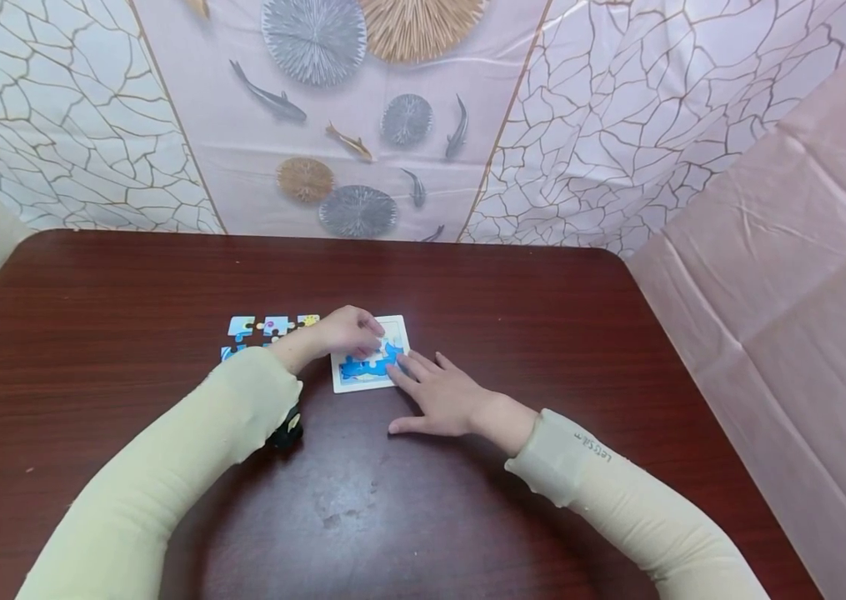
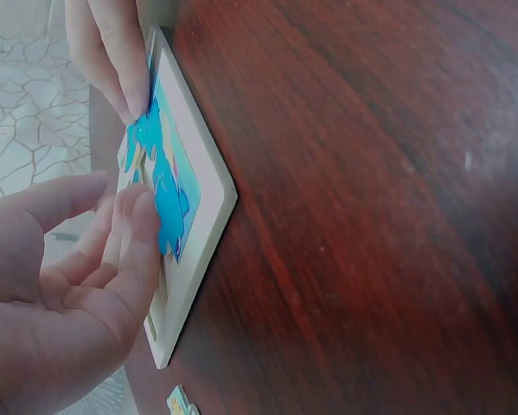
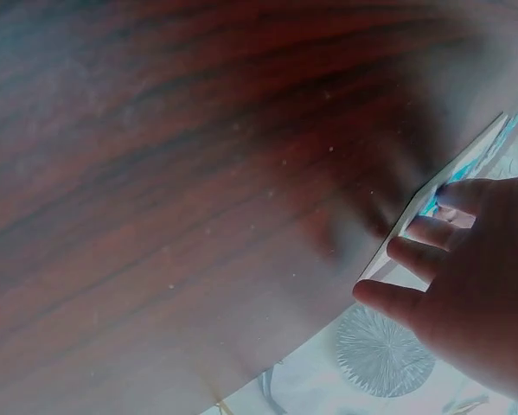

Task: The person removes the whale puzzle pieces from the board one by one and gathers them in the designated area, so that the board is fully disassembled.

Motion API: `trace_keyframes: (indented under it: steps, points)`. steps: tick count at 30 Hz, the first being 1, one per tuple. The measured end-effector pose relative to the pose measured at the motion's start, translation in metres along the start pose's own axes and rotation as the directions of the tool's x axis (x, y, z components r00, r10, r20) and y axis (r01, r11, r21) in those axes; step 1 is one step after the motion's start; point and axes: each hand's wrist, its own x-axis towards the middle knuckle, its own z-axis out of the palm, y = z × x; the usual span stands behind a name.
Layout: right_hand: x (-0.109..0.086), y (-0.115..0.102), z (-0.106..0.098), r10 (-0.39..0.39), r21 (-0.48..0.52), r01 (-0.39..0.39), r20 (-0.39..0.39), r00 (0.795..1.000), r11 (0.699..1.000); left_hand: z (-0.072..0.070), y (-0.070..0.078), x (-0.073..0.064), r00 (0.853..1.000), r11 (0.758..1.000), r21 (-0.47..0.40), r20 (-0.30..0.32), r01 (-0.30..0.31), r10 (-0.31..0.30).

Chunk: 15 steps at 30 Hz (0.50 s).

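Note:
A white-framed puzzle board (image 1: 347,386) lies on the table, its blue picture pieces (image 2: 168,186) partly fitted inside. My left hand (image 1: 350,331) is over the board's upper left part, fingers loosely bent. In the left wrist view, the left fingertips (image 2: 143,212) touch or nearly touch the blue pieces, and no loose piece shows between them. My right hand (image 1: 441,396) spreads at the board's right side, fingers fairly straight, with fingertips resting on its edge. The left hand hides part of the picture.
Several loose jigsaw pieces (image 1: 276,325) lie left of the board, some hidden behind the left forearm. A dark wrist strap (image 1: 287,429) shows under the left sleeve. The brown table (image 1: 543,333) meets a patterned cloth backdrop (image 1: 362,125) at the far edge.

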Motion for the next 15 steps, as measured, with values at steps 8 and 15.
trace_keyframes:
  steps: [8,15]
  points:
    - [0.0000,0.0004,-0.0009,-0.015,-0.001,0.015,0.001,1.000,1.000,0.0025,0.0021,0.0009,1.000,0.999,0.030,-0.028,0.013,-0.012]
    - [-0.0011,0.0009,-0.0012,-0.015,0.005,0.015,0.003,1.000,1.000,0.0064,0.0067,0.0002,0.997,0.999,0.025,-0.065,0.046,-0.044]
